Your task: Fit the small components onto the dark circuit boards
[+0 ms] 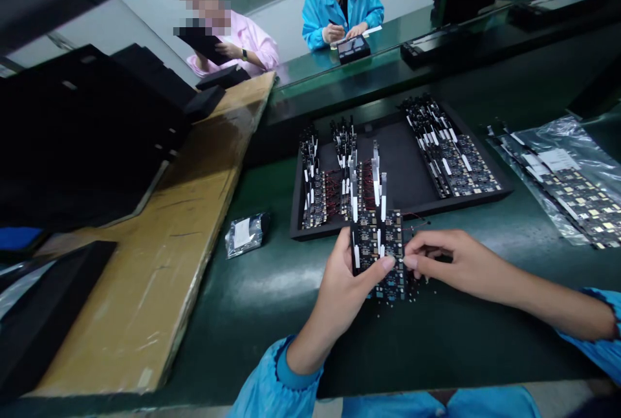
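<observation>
My left hand (345, 282) grips a black panel of small circuit boards (378, 243) by its left side, thumb across the front. White-and-black flex strips stick up from the panel's top. At the panel's right edge, my right hand (449, 263) has thumb and forefinger pinched together; whatever is between the fingertips is too small to make out. Thin red and black wires show close to those fingers. Small light specks lie on the green tabletop (456, 334) beneath the panel. Beyond it, a black foam tray (402, 159) holds stacked boards with red wires at left and more boards at right.
A clear bag with circuit boards (577, 178) lies at right. Left of the tray is a small silvery bag (246, 234). A brown board (160, 275) and black foam boxes (58, 314) fill the left. Across the bench are two people, one writing (342, 4), one holding a dark tablet-like object (201, 43).
</observation>
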`<state>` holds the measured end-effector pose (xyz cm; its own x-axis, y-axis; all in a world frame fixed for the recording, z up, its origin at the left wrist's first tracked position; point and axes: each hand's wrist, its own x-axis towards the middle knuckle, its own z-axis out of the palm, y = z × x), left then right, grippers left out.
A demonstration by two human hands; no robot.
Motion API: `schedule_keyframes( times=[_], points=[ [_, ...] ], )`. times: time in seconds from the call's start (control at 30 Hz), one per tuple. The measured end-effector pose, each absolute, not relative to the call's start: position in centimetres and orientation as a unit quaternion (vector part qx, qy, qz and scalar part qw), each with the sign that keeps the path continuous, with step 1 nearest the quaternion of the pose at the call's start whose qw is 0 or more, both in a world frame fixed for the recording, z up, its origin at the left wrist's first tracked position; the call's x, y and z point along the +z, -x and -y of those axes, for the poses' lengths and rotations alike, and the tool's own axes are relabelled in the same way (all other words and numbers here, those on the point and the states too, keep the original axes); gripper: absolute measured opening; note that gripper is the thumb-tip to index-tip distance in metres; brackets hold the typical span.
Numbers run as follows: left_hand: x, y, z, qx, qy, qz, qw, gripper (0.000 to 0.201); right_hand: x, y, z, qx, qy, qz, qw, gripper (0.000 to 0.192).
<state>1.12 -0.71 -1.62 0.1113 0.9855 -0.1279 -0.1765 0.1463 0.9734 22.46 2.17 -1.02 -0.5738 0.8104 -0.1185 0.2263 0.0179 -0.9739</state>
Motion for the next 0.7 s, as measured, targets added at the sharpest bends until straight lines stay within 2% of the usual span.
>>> schedule_keyframes(
  times=[0.17, 0.43, 0.6, 0.7],
  points=[
    [-1.7, -1.3, 0.9, 0.485, -0.438, -0.478, 0.587, 0.046, -0.8, -22.6, -2.0, 0.618, 0.393, 0.636, 0.242, 0.006],
    [-2.1, -1.5, 1.2, 0.483, -0.424, -0.506, 0.574, 0.047, -0.9, -22.3, -2.0, 0.630, 0.393, 0.624, 0.242, 0.016],
    [-1.5, -1.3, 0.9, 0.505, -0.432, -0.490, 0.565, 0.048, 0.1, -23.1, -2.6, 0.596, 0.380, 0.669, 0.230, 0.019],
    [-1.2, -0.6, 0.5, 0.535, -0.432, -0.499, 0.528, 0.044, 0.8, -24.1, -3.3, 0.533, 0.373, 0.724, 0.228, 0.030]
  ],
)
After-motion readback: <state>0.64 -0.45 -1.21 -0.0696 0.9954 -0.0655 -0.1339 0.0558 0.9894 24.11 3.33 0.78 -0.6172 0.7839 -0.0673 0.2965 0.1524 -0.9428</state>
